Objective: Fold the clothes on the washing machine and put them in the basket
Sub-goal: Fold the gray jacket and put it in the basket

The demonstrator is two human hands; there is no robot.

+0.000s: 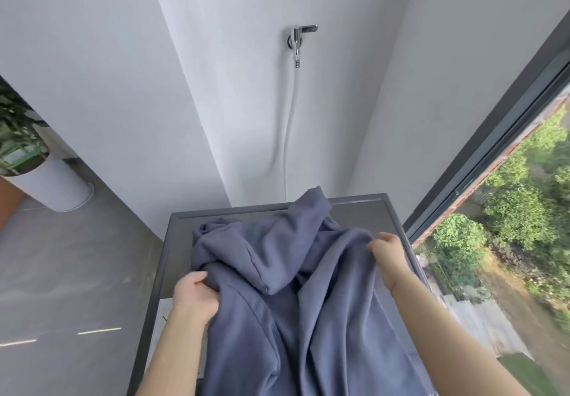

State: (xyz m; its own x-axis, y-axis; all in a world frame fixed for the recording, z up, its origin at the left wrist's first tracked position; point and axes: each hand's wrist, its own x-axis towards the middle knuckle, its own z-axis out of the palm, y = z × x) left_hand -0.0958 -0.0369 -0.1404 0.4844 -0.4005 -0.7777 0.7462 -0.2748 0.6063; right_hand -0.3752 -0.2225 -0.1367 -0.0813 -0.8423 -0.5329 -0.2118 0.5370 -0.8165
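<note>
Spreading stage, by the look of it: garment (308,287) not yet folded. Blue-grey, thick knit, probably a hoodie; lies rumpled on top of the washer (354,207), bunched toward the far edge, near part draping off the front toward the person.

Left hand (196,298) grips a bunch of cloth at the garment's left side, fingers curled into it. Right hand (385,249) pinches a raised ridge of cloth on the right, lifted a little off the washer top. Hands well apart, cloth stretched loosely between them.

Basket not in view; cannot tell where it stands.

Judgement: first step in hand, opening the garment out before any fold. A pouch-like flap, hood perhaps, lies doubled over in the middle; sleeves not traceable in the folds.

Next move calls for drawing the two grips outward and laying the cloth flat on the washer, then finding sleeves and hem. Heavy fabric hanging off the front may drag the rest down; keep weight on top.

Elsewhere: tap (299,36) and hose (291,117) on wall behind, window (509,195) right, potted plant (27,155) left.
</note>
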